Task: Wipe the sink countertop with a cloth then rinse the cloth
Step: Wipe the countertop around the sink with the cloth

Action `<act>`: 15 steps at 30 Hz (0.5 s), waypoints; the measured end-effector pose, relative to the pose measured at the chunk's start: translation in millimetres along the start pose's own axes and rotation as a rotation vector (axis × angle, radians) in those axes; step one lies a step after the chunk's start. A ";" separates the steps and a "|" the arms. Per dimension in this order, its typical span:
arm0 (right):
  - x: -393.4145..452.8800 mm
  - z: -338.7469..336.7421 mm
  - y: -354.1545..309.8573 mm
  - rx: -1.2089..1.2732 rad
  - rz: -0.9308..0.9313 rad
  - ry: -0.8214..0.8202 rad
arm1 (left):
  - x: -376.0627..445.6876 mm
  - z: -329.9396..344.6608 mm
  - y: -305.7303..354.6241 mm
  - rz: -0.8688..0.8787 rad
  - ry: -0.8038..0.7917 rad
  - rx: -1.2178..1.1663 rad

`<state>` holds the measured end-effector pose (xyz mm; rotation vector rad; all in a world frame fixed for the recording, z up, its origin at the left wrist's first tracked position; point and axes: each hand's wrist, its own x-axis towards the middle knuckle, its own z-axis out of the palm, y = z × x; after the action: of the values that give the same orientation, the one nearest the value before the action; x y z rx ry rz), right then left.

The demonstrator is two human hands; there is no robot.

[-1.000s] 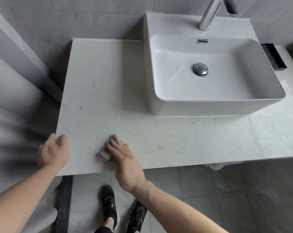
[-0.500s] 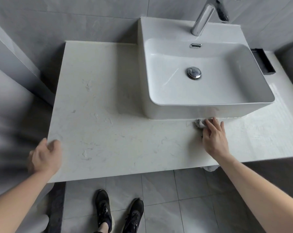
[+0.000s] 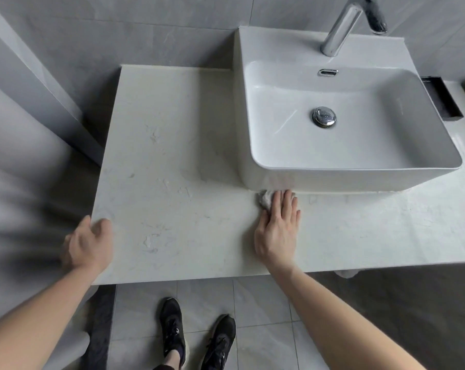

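A pale marble countertop [image 3: 172, 161] carries a white rectangular basin [image 3: 359, 172] on its right half. My right hand [image 3: 278, 231] lies flat on the counter just in front of the basin's front left corner. Its fingers press a small crumpled whitish cloth [image 3: 264, 199] against the counter, touching the basin's base. Most of the cloth is hidden under the fingers. My left hand [image 3: 87, 244] grips the counter's front left corner, thumb on top.
A chrome faucet [image 3: 343, 25] rises behind the basin, with a chrome drain plug [image 3: 324, 116] in the bowl. A dark tray [image 3: 443, 98] sits at the basin's right. Grey tiled walls close in at the back and left. My black shoes [image 3: 196, 340] stand on the floor tiles.
My right hand slid the cloth from the front left of the counter rightwards to the basin's front, then back left along the basin's base. The left hand stayed on the corner.
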<state>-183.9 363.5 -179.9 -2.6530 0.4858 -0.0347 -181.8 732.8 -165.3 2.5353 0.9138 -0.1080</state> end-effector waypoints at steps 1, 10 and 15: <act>-6.0 6.0 -13.8 0.022 -0.007 -0.019 | 0.3 0.4 -0.5 -0.001 -0.002 0.001; -97.1 44.8 -92.1 0.116 -0.667 -0.368 | 0.9 -0.9 -0.4 -0.036 -0.019 -0.006; -52.8 37.2 -76.3 0.160 -0.703 -0.370 | 3.3 0.9 -3.4 -0.049 -0.022 -0.035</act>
<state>-204.3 461.3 -178.0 -2.4545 -0.5491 0.1915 -181.2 736.7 -168.1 2.4758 0.9616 -0.1331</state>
